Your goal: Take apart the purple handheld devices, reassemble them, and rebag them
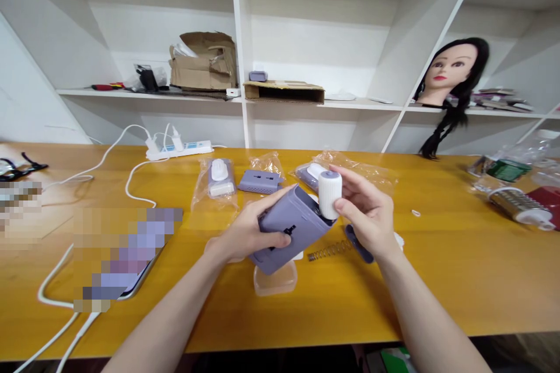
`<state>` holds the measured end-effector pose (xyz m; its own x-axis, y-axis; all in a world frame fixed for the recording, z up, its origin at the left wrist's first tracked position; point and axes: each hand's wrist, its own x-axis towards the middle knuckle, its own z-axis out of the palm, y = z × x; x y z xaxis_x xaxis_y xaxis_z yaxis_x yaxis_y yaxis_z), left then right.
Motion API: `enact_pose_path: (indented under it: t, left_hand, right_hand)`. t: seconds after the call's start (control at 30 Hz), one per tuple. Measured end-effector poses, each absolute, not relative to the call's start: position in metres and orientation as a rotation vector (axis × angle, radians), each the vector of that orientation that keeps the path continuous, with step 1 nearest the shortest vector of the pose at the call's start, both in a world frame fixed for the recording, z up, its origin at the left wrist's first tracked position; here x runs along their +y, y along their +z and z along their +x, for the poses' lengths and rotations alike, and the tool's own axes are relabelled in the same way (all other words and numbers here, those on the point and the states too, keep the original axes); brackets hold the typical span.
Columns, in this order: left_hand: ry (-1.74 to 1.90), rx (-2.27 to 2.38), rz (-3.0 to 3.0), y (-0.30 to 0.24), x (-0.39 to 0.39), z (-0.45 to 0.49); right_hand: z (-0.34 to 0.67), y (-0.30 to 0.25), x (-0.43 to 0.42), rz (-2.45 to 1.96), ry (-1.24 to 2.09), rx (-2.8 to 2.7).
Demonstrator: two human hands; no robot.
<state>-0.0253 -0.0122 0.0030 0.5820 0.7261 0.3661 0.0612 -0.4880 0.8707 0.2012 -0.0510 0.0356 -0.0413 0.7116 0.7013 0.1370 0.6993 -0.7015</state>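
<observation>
My left hand [245, 233] grips a purple plastic housing [291, 227], held tilted above the wooden table [437, 280]. My right hand [365, 210] pinches a white cylinder with a purple cap [329, 193] at the housing's upper end, touching it. Below the housing lie a clear plastic cup-like part [275, 281], a small metal spring [328, 252] and a dark purple piece [356, 243] partly hidden by my right wrist.
Several plastic bags with purple and white parts [216, 182] lie behind my hands. A white power strip [179, 150] with cables sits at back left. A phone-like device [131, 256] lies left. A red grater [531, 210] stands right. Shelves hold cardboard boxes [203, 61] and a mannequin head [452, 70].
</observation>
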Motion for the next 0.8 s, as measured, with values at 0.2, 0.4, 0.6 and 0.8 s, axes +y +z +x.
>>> enact_pose_path:
  t: [0.2,0.4,0.6,0.8]
  left_hand:
    - [0.957,0.722,1.943,0.006,-0.014,-0.025]
    - [0.926,0.749,2.017,0.01,-0.013,-0.028]
    - [0.916,0.771,2.106,0.014,-0.015,-0.029]
    - [0.981,0.876,2.133,0.012,-0.017,-0.027]
  right_hand:
    - [0.202,0.035,-0.05,-0.734,0.473,-1.48]
    - [0.202,0.037,-0.052,-0.82,0.54,-1.691]
    - [0.196,0.035,-0.051,-0.894,0.539,-1.747]
    - [0.189,0.029,-0.048,-0.95,0.549,-1.612]
